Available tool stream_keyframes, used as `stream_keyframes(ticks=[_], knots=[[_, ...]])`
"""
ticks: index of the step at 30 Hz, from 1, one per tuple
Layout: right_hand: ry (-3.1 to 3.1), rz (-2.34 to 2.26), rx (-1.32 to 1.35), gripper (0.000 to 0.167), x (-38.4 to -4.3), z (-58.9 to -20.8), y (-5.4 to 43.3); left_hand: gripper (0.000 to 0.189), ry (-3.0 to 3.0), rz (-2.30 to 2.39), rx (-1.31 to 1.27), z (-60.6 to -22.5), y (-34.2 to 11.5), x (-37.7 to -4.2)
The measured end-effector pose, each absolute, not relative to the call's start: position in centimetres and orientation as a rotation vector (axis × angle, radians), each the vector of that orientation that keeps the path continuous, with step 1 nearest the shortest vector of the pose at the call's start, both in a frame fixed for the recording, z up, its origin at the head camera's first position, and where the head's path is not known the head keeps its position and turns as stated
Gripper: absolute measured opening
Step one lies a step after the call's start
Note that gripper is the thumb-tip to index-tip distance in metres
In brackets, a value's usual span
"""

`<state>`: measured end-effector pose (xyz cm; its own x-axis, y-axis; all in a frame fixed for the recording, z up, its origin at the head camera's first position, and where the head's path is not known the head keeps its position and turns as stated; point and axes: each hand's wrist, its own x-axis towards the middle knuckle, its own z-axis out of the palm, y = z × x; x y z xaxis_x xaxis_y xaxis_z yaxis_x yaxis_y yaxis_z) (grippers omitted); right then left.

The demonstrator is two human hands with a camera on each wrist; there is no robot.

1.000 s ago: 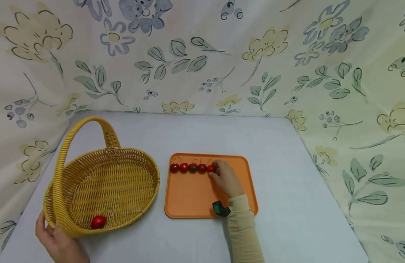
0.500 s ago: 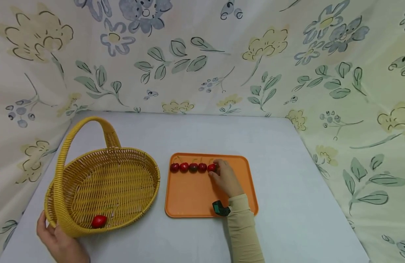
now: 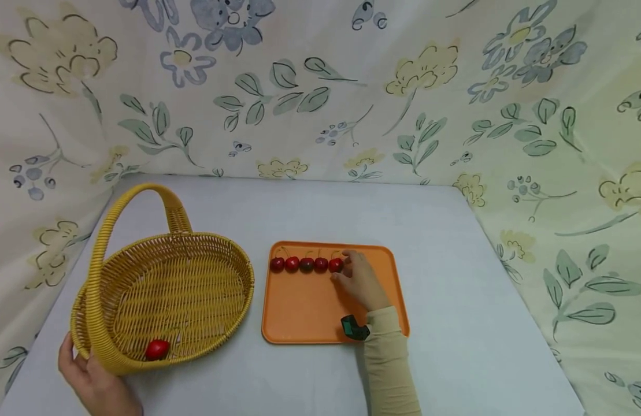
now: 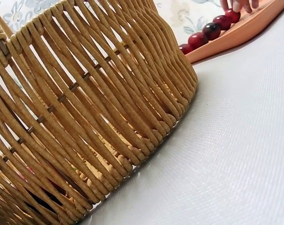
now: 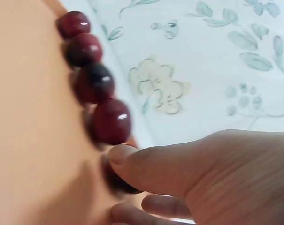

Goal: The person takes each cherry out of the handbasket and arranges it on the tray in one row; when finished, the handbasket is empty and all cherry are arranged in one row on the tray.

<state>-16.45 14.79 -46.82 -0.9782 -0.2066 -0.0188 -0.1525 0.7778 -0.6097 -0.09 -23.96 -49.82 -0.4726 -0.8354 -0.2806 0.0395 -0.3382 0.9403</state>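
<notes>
Several dark red cherries (image 3: 307, 264) with thin stems form a row along the far edge of an orange tray (image 3: 299, 312). My right hand (image 3: 360, 283) is at the row's right end, thumb and fingers parted beside the last cherry (image 3: 335, 264). In the right wrist view the thumb overlaps this cherry and partly hides it. At the left stands a yellow wicker basket (image 3: 195, 300) with a tall arched handle. A bright red cherry (image 3: 156, 349) lies inside near its front wall. My left hand (image 3: 99, 384) grips the basket's front left side by the handle's foot.
The tray and basket stand on a white tabletop (image 3: 455, 289), with a narrow gap between them. Floral cloth (image 3: 320, 115) hangs behind the table and along both sides. A dark band with a green patch (image 3: 355, 328) sits at my right wrist.
My right hand has loosened its fingers from the rightmost cherry and shifted slightly right, leaving the cherry in the row. The left hand and basket have stayed in place.
</notes>
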Motion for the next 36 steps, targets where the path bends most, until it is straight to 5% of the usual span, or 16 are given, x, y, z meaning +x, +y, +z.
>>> stream_keyframes(ticks=[7, 15, 24, 36], knots=[[2.884, -1.005, -0.564, 0.057, -15.9, -41.6, 12.0, 0.044, -1.321, -1.830, 1.116, -49.5, -24.1, 0.1], [2.617, -0.701, -1.104, 0.047, -13.7, -36.1, 3.1, 0.045, -1.325, -1.846, 1.163, -49.7, -23.9, 0.5], [2.132, -0.205, -1.525, 0.043, -12.3, -37.3, -9.4, 0.045, -1.345, -1.843, 1.150, -49.7, -23.9, 0.9], [2.042, -0.004, -1.397, 0.036, -11.1, -40.1, -15.2, 0.045, -1.373, -1.847, 1.074, -50.0, -23.8, 0.7]])
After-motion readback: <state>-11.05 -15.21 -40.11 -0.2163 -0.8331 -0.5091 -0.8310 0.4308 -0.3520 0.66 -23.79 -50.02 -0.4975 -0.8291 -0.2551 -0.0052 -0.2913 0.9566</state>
